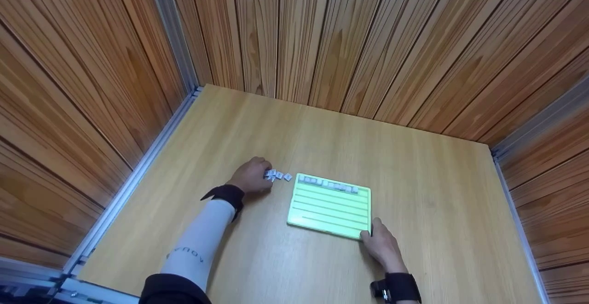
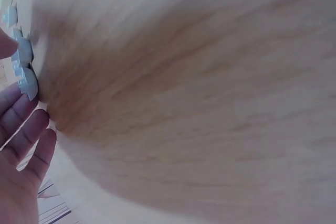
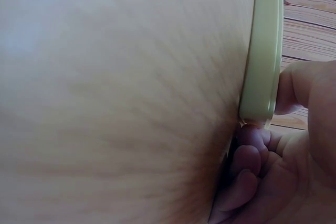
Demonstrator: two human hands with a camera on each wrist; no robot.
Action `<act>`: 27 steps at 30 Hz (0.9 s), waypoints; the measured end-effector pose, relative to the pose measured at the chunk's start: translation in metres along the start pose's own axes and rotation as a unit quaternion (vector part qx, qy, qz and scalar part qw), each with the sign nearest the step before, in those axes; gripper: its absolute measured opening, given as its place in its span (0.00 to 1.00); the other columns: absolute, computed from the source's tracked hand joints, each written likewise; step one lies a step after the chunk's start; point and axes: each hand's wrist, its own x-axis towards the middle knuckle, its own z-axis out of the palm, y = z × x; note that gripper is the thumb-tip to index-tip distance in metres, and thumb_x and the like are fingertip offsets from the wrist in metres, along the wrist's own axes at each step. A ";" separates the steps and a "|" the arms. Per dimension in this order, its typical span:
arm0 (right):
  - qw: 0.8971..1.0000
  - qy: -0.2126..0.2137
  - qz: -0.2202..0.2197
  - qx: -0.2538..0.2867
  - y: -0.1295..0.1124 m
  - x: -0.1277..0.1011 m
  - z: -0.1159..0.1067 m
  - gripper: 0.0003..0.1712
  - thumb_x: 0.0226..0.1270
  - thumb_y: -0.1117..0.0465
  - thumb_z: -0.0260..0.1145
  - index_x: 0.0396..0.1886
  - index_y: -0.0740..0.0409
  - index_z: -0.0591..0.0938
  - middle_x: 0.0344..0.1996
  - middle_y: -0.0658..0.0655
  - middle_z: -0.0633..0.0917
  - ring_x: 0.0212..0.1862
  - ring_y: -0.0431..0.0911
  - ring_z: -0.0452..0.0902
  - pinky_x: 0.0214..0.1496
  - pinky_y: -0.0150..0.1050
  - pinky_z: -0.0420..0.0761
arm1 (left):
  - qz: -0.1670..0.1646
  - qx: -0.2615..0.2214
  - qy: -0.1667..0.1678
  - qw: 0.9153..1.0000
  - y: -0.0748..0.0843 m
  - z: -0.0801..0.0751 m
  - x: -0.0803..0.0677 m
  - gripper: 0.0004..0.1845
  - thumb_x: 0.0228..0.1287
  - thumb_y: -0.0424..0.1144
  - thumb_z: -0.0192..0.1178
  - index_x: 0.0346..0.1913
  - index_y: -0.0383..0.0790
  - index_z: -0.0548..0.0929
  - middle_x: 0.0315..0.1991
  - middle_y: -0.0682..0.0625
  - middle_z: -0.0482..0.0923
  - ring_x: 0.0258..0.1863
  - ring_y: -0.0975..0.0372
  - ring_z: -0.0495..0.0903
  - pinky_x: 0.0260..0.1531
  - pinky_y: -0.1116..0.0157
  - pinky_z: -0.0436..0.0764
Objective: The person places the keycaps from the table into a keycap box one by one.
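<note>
A light green ridged tray (image 1: 329, 207) lies flat on the table, with a row of small white keycaps (image 1: 329, 184) along its far edge. My right hand (image 1: 383, 244) grips the tray's near right corner. Its thumb is on the rim and its other fingers are curled low at the edge, as the right wrist view shows. Left of the tray, my left hand (image 1: 251, 175) is at a small cluster of loose white keycaps (image 1: 279, 175). In the left wrist view, the thumb overlaps these keycaps (image 2: 27, 82), and the other fingers are loosely extended beside them. The index fingertip is hidden.
The wooden table (image 1: 428, 203) bears the tray and keycaps. Wood-plank walls (image 1: 322, 37) stand at the back and both sides, with metal rails (image 1: 133, 180) along the table's side edges.
</note>
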 end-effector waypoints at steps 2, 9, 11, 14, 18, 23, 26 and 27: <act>1.000 0.005 -0.007 0.000 0.000 -0.001 0.000 0.10 0.68 0.60 0.56 0.39 0.63 0.68 0.29 0.56 0.68 0.32 0.51 0.65 0.30 0.41 0.65 | 0.005 -0.002 0.003 1.000 0.000 -0.001 0.000 0.19 0.52 0.39 0.66 0.49 0.37 0.84 0.42 0.50 0.76 0.42 0.57 0.73 0.46 0.59 0.77; 1.000 0.007 -0.008 0.003 0.001 -0.001 -0.001 0.10 0.68 0.60 0.56 0.40 0.63 0.69 0.29 0.57 0.70 0.32 0.51 0.66 0.30 0.41 0.65 | 0.020 -0.001 0.016 1.000 -0.002 0.002 0.003 0.12 0.58 0.35 0.67 0.45 0.38 0.85 0.38 0.50 0.76 0.40 0.57 0.74 0.44 0.59 0.78; 1.000 0.005 -0.003 0.001 0.000 0.000 -0.001 0.10 0.68 0.60 0.56 0.41 0.63 0.69 0.30 0.56 0.70 0.32 0.51 0.66 0.31 0.41 0.65 | 0.021 0.005 0.019 1.000 -0.003 0.003 0.003 0.10 0.59 0.34 0.66 0.44 0.37 0.85 0.38 0.50 0.76 0.39 0.57 0.74 0.43 0.59 0.78; 1.000 -0.002 0.011 0.004 -0.001 0.000 -0.002 0.11 0.68 0.60 0.56 0.42 0.63 0.69 0.30 0.57 0.70 0.33 0.51 0.66 0.31 0.41 0.65 | 0.018 0.009 0.020 1.000 -0.002 0.004 0.005 0.08 0.61 0.33 0.65 0.43 0.37 0.86 0.37 0.49 0.76 0.39 0.57 0.74 0.43 0.59 0.78; 1.000 -0.007 0.020 0.010 -0.001 0.000 0.000 0.11 0.68 0.59 0.55 0.42 0.63 0.69 0.31 0.57 0.69 0.33 0.51 0.66 0.31 0.41 0.65 | 0.003 0.001 0.019 1.000 -0.001 0.004 0.005 0.08 0.61 0.32 0.64 0.43 0.38 0.86 0.36 0.50 0.76 0.38 0.57 0.74 0.43 0.59 0.78; 1.000 0.002 0.004 0.004 0.000 -0.001 0.000 0.10 0.67 0.60 0.57 0.41 0.62 0.69 0.30 0.56 0.70 0.33 0.51 0.66 0.32 0.41 0.65 | 0.006 -0.005 0.036 0.999 0.001 0.002 0.008 0.08 0.63 0.33 0.63 0.44 0.40 0.88 0.36 0.49 0.77 0.37 0.57 0.74 0.41 0.60 0.78; 1.000 0.003 0.002 0.005 0.000 0.000 -0.001 0.11 0.68 0.60 0.57 0.41 0.63 0.69 0.30 0.56 0.69 0.33 0.51 0.66 0.31 0.41 0.65 | 0.014 -0.012 0.061 0.998 0.002 0.002 0.011 0.06 0.63 0.33 0.64 0.42 0.41 0.88 0.35 0.50 0.76 0.36 0.58 0.73 0.38 0.61 0.77; 1.000 0.003 0.003 0.005 0.000 0.000 -0.001 0.11 0.68 0.60 0.57 0.41 0.63 0.69 0.30 0.56 0.69 0.33 0.51 0.66 0.31 0.41 0.65 | 0.021 -0.012 0.073 0.997 0.003 0.002 0.012 0.05 0.63 0.32 0.63 0.40 0.41 0.87 0.34 0.50 0.76 0.35 0.58 0.74 0.37 0.61 0.77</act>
